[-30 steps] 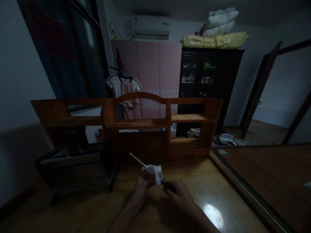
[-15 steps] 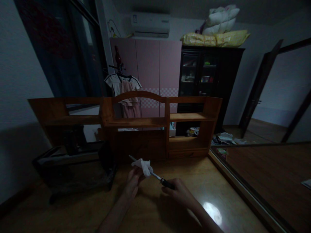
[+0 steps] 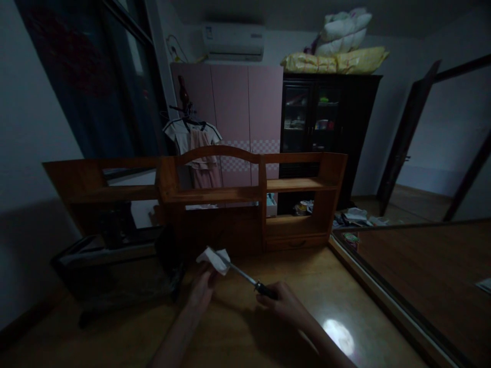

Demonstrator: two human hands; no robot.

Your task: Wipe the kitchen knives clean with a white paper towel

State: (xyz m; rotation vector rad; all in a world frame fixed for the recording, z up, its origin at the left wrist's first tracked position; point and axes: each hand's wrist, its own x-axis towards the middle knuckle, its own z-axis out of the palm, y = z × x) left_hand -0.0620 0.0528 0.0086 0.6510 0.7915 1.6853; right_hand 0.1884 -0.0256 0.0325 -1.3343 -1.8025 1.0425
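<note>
My right hand [image 3: 283, 300] is closed around the black handle of a sharpening steel [image 3: 244, 276], a long thin grey rod with a small guard. The rod slants up and to the left over the desk. Near its far end, a crumpled white tissue [image 3: 219, 261] lies against the rod. My left hand [image 3: 202, 286] grips the tissue from below, its fingers partly hidden under it. The room is dim, so whether the tissue wraps fully round the rod is hard to tell.
A wooden shelf unit [image 3: 215, 194] stands along the back of the desk [image 3: 230, 332]. A black-framed appliance [image 3: 118, 276] sits at the left. To the right is a raised edge [image 3: 368, 286] beside a brown panel surface [image 3: 422, 266]. Light reflects off the desktop.
My left hand and the tissue have moved left, away from the handle, toward the rod's far end. The right hand has stayed nearly still. The view has shifted slightly.
</note>
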